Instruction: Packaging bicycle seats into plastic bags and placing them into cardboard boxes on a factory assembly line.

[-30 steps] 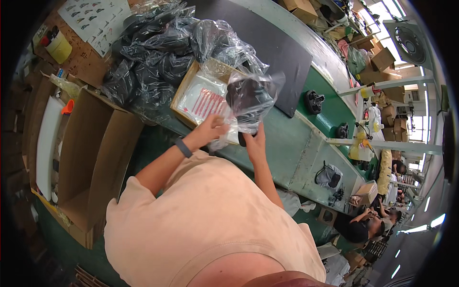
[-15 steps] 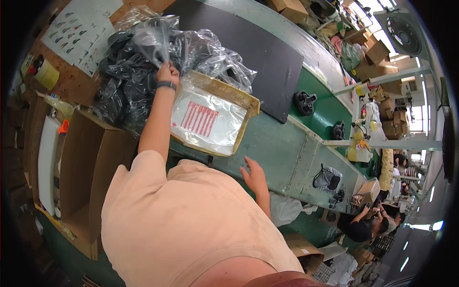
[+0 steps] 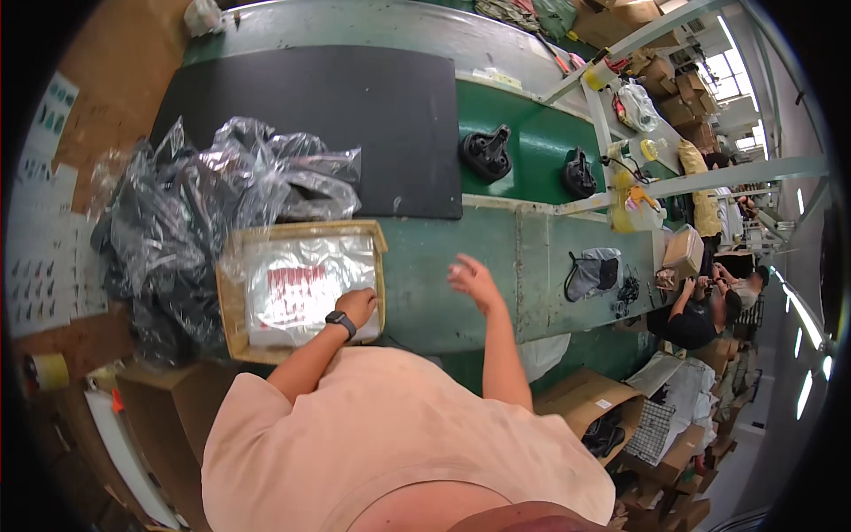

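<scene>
My left hand (image 3: 358, 307), with a dark watch on its wrist, rests at the right end of a stack of clear plastic bags (image 3: 275, 310) printed in red. Its fingers are curled down, and whatever is under them is hidden. The bags lie in a shallow cardboard box (image 3: 229, 301) at the bench's near edge. Over the green bench top (image 3: 425, 257), right of the box, my right hand (image 3: 474, 282) hovers with its fingers apart and nothing in them. A heap of black items in clear plastic bags (image 3: 191, 230) lies left of and behind the box.
Behind the box lies a black mat (image 3: 337, 124). Two black moulded parts (image 3: 486, 152) sit on the green conveyor belt (image 3: 532, 133). Farther right are a grey bag (image 3: 596, 273) and a metal frame post (image 3: 700, 183). Open cartons (image 3: 589, 395) stand below; co-workers (image 3: 700, 310) sit farther off.
My left hand has let go of the bagged heap and come down to the right end of the bag stack. My right hand stays over the bench. The whole view has turned.
</scene>
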Action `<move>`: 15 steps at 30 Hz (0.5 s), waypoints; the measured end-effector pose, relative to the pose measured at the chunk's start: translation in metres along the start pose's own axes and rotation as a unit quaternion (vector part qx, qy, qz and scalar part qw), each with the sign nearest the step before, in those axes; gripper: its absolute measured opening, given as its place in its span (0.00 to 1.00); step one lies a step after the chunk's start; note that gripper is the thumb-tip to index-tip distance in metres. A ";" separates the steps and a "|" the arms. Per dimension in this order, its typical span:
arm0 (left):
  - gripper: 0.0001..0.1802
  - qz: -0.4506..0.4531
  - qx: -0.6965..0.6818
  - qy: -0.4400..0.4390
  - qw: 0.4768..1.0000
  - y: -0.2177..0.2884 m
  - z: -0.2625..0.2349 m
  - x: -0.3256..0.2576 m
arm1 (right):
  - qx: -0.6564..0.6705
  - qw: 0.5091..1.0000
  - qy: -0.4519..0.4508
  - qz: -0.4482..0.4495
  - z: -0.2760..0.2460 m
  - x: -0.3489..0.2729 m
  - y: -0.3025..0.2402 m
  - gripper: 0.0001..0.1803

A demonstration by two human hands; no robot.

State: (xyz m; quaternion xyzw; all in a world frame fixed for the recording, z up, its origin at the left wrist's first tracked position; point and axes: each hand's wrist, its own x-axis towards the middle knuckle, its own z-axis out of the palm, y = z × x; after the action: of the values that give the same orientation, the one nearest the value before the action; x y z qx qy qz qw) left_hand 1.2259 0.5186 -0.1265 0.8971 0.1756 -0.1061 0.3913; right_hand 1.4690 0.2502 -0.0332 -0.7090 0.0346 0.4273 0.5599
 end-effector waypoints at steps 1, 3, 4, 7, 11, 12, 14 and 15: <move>0.15 -0.008 0.010 0.004 1.000 -0.007 0.004 0.014 | 0.061 0.998 0.007 -0.025 -0.004 0.035 -0.027 0.35; 0.15 -0.046 0.038 -0.004 0.998 -0.015 0.007 0.037 | 0.203 0.977 0.004 -0.067 -0.024 0.108 -0.075 0.31; 0.16 -0.085 0.063 -0.013 0.994 -0.018 0.008 0.045 | 0.283 0.955 -0.009 -0.085 -0.038 0.150 -0.096 0.28; 0.16 -0.064 0.030 0.002 0.997 -0.008 0.003 0.061 | 0.459 0.884 0.011 -0.083 -0.110 0.266 -0.132 0.35; 0.13 -0.079 0.000 0.031 0.996 -0.016 0.010 0.059 | 0.542 0.824 0.154 -0.061 -0.106 0.359 -0.192 0.45; 0.12 -0.079 0.002 0.033 0.996 -0.016 0.011 0.062 | 0.546 0.813 0.198 -0.049 -0.110 0.374 -0.198 0.44; 0.10 -0.076 0.006 0.029 0.997 -0.016 0.016 0.068 | 0.609 0.790 0.000 -0.067 -0.143 0.387 -0.189 0.63; 0.10 -0.059 -0.002 0.041 0.997 -0.017 0.016 0.069 | 0.613 0.787 0.013 -0.069 -0.145 0.391 -0.185 0.62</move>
State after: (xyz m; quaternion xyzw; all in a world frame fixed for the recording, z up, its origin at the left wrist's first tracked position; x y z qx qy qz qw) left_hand 1.2812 0.5338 -0.1714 0.8880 0.2442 -0.0913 0.3788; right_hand 1.8962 0.3674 -0.1425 -0.2226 0.2477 0.2669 0.9044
